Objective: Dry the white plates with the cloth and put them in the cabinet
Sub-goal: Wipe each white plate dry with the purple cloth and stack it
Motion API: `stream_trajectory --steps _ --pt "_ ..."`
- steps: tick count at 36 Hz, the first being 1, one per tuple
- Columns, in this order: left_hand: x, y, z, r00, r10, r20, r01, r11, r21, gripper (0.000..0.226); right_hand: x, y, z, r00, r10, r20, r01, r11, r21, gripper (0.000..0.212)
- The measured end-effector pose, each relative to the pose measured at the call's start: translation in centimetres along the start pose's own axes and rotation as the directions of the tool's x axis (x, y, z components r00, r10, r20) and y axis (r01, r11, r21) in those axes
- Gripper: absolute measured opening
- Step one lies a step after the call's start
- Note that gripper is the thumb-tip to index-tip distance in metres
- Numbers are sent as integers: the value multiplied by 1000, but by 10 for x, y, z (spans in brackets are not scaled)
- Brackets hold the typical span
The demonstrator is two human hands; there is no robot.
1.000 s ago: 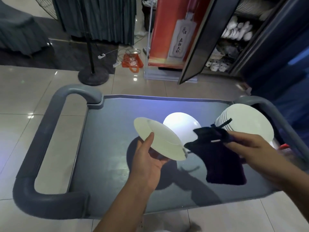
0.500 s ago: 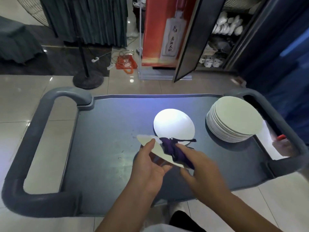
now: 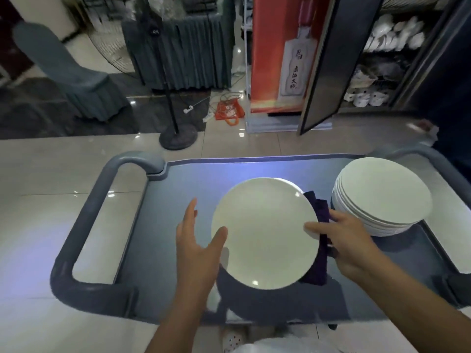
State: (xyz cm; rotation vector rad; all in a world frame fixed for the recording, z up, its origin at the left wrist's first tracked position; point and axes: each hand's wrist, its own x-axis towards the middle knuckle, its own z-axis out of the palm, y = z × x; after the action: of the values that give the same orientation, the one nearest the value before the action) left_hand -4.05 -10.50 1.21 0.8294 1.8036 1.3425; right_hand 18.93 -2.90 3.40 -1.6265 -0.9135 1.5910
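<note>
One plate (image 3: 265, 233) mid-wipe, whole stack (image 3: 382, 197) left on the cart (image 3: 178, 189)
Right hand (image 3: 349, 245) pinches plate plus dark cloth (image 3: 319, 250) at its rim; left hand (image 3: 196, 248) hangs loose beside it, holding nothing. Cabinet (image 3: 382, 59) stands open, so lots left probably.

A plate (image 3: 265, 235) is held above the cart top (image 3: 178, 225), between the left hand (image 3: 197, 248) and the right hand (image 3: 349, 247). A cloth (image 3: 319, 250) is tucked behind its right edge. A plate stack (image 3: 382, 194) is set at right. The cabinet (image 3: 377, 59) is located behind, door open.
</note>
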Motion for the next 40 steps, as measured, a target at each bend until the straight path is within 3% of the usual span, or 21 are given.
stream_trajectory --steps 1,3,6,13,17,19,21,23,26,28,29,34,40 --pt "-3 -3 -1 999 -39 33 41 997 -63 76 4 2 -6 999 48 20 -49 998 34 24" --pt "-11 -4 0 952 -186 242 249 931 -265 80 14 6 -16 990 133 55 -137 987 84 24" --pt "-23 -6 7 851 -207 483 417 826 -379 81 23 11 -23 969 222 110 -235 963 133 21" --pt "-51 0 31 910 -180 374 363 782 -507 71 35 10 -40 938 262 225 -321 903 286 19" --pt "-66 5 36 942 -187 279 316 776 -546 70 34 -8 -49 988 -39 151 -2 965 263 10" --pt "-75 9 38 954 -189 231 288 789 -542 68 34 -20 -48 952 -268 148 238 952 192 13" --pt "-82 13 41 960 -201 196 276 807 -523 69 31 -32 -42 805 -540 244 542 838 66 17" --pt "-88 20 47 963 -193 187 262 824 -501 75 29 -43 -28 584 -694 422 757 653 27 35" --pt "-98 30 58 979 -149 141 201 838 -508 68 26 -48 2 365 -587 723 915 368 -163 51" --pt "-103 35 62 987 -121 105 158 837 -524 60 29 -42 14 321 -462 827 946 114 -304 60" --pt "-106 36 64 990 -113 87 143 833 -534 59 31 -39 17 310 -435 845 947 68 -313 62" --pt "-120 36 77 995 -99 10 86 815 -573 63 31 -29 0 307 -418 855 952 148 -269 51" --pt "-122 37 97 994 -101 -34 62 809 -584 66 27 -12 -42 412 -427 805 911 222 -348 43"
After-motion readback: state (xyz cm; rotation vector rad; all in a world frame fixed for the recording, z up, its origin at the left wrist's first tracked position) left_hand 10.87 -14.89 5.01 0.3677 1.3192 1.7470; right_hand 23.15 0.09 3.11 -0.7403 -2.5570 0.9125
